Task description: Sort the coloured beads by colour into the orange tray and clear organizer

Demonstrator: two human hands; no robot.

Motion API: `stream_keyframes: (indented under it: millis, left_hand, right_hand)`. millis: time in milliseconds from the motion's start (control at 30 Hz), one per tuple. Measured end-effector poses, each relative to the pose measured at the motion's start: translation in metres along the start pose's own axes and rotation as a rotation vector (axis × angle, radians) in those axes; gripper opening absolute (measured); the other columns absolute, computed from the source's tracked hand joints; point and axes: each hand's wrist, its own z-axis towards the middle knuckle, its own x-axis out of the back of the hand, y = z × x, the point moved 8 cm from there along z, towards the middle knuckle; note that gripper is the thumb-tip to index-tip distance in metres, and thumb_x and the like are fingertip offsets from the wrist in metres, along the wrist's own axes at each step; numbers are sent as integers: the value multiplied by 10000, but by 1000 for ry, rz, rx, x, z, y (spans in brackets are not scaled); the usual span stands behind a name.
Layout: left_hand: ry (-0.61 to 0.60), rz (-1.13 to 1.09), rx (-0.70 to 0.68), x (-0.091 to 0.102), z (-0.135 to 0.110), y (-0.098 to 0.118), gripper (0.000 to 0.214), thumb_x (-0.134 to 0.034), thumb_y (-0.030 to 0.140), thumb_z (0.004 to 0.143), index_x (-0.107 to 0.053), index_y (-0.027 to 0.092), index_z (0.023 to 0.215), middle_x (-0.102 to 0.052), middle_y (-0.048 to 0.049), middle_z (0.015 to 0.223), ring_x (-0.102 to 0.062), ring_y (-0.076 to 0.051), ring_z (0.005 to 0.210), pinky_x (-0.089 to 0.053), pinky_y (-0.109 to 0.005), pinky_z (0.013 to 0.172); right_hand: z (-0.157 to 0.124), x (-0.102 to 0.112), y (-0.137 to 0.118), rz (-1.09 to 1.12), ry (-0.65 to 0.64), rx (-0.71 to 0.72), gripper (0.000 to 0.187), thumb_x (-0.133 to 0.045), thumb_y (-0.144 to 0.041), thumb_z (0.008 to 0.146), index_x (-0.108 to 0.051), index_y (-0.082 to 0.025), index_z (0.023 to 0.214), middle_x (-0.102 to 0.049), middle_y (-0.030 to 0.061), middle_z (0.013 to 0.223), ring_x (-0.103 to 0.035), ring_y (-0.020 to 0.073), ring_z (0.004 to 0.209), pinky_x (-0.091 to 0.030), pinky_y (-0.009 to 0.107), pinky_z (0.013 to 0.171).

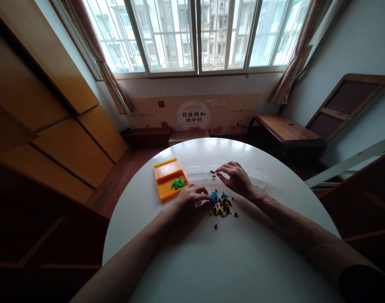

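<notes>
With the clock face centred on the heap and twelve pointing away from the person, the barred window (172, 38) stood at twelve and a wooden cupboard (56, 143) at ten. The round white bench (243, 261) carried everything in use. The clear plastic box (197, 173) lay at twelve, partly hidden by the right arm, and the orange tray (164, 189) at ten.

The left hand (192, 195) came in between nine and ten, palm down, its fingertips at the heap's blue pieces (214, 196); whether its grip had closed on one could not be told. The right hand (235, 176) hung at one, its thumb and forefinger near each other at the box; whether that grip pinched anything could not be told either.

The heap (223, 207) mixed blue, yellow and dark brown pieces. Smaller, the green pieces (179, 183) were gathered inside the tray. Two dark pieces (214, 176) showed at the right fingertips, just short of twelve. One lone brown piece (215, 227) lay near six, apart from the heap.
</notes>
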Motion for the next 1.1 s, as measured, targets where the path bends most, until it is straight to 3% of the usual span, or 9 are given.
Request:
stream_keyframes:
  millis: [267, 700, 900, 1100]
  left_hand:
    - [4, 46, 12, -6, -4, -7, 121, -752, 319, 1015, -831, 306, 1104, -799, -30, 1039, -727, -174, 891, -523, -323, 868]
    - [12, 73, 34, -2, -1, -5, 105, -730, 308, 1027, -834, 296, 1024, -803, -20, 1037, -715, -178, 875, -532, -343, 879]
    - [34, 92, 23, -1, -1, -4, 93, -729, 302, 1030, -815, 267, 1031, -801, -31, 1027, -701, -178, 855, -530, -329, 858]
    - [89, 57, 51, 5, 2, -3, 131, -682, 273, 1065, -805, 246, 1030, -813, -29, 974, -717, -160, 817, -515, -300, 819]
  right_hand:
    - [-27, 5, -33, 125, -188, 175, 156, -760, -218, 1006, -779, -256, 1155, -808, 65, 1159, -702, 255, 1054, -548, 458, 992]
    - [-33, -1, -33, 160, -262, 139, 91, -753, -224, 1044, -812, -293, 1045, -793, 32, 1132, -686, 238, 1047, -531, 443, 1015]
    - [-33, -2, -28, 160, -212, 119, 51, -723, -240, 1064, -773, -245, 1059, -799, 44, 1106, -690, 235, 1012, -527, 423, 992]
    - [-29, 10, -12, 106, 0, -29, 85, -677, -233, 1084, -760, -247, 1068, -808, 44, 1056, -686, 246, 972, -518, 427, 950]
